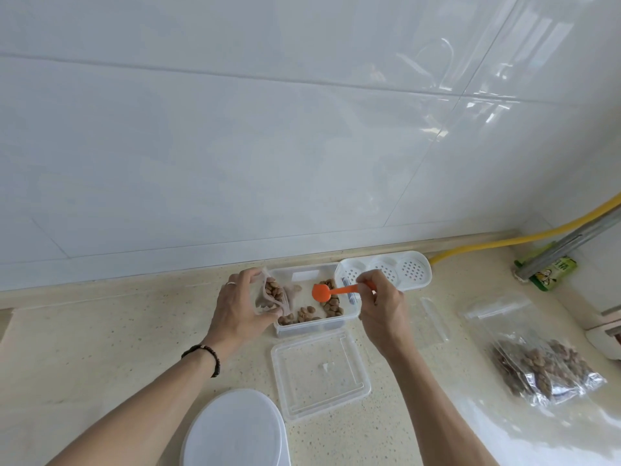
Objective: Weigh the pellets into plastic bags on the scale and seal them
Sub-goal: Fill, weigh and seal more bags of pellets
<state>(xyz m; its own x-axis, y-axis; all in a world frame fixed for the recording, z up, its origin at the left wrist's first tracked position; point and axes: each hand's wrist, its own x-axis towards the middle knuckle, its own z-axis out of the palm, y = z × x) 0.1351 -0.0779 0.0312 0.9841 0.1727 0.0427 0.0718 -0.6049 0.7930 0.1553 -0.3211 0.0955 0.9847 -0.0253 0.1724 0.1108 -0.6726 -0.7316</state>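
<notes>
While the countertop (100, 348) is viewed from the near edge outward, a white oval lid (235, 428) is seen first at bottom centre, with a clear rectangular lid (319, 375) lying flat just beyond it. Filled plastic bags (547, 371) of pellets are stacked well to the right; an empty flat bag (433, 317) is laid between them and the lids. Further back, a small plastic bag (272, 294) partly loaded with pellets is gripped by the left hand (237, 307), fingers curled round it, at the left edge of the clear container (309, 326). Loose pellets (331, 302) are spread in that container. An orange scoop (321, 292) is pinched at its handle by the right hand (383, 307), bowl held over the container. A white perforated tray (386, 270) is placed touching the container's far right corner. A yellow hose (521, 237) is run along the tiled wall (268, 129). A scale cannot be identified.
</notes>
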